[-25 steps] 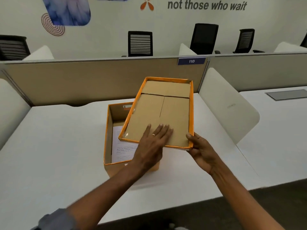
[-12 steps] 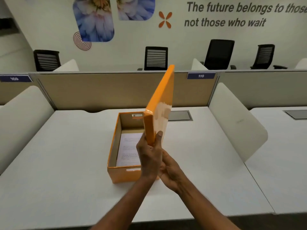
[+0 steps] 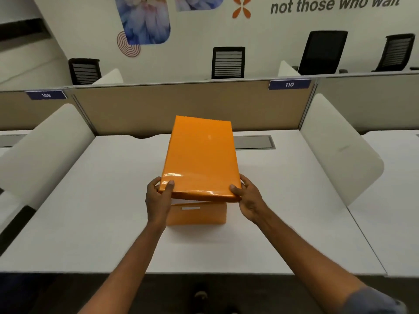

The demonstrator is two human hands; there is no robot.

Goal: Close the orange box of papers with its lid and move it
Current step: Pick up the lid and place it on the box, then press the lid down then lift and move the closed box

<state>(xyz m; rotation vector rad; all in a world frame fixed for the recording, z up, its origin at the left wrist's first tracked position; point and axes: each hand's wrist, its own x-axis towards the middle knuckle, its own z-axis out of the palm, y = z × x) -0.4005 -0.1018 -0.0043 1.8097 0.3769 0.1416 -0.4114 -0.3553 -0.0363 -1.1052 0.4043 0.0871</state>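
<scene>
The glossy orange lid (image 3: 200,155) lies orange side up over the orange box (image 3: 197,215), whose front wall with a white slot shows beneath it. The lid's near edge hangs slightly above the box rim and is a little skewed to the right. My left hand (image 3: 158,198) grips the lid's near left corner, thumb on top. My right hand (image 3: 248,199) grips the near right corner. The papers inside are hidden by the lid.
The box stands mid-way on a white desk (image 3: 102,211). A grey cable hatch (image 3: 255,142) lies behind it, before the tan partition (image 3: 147,109). White curved dividers (image 3: 340,146) flank the desk on both sides. Black chairs stand beyond the partition.
The lid went from open side up, to standing on edge, to orange side up over the box. Both hands shifted to its near corners.
</scene>
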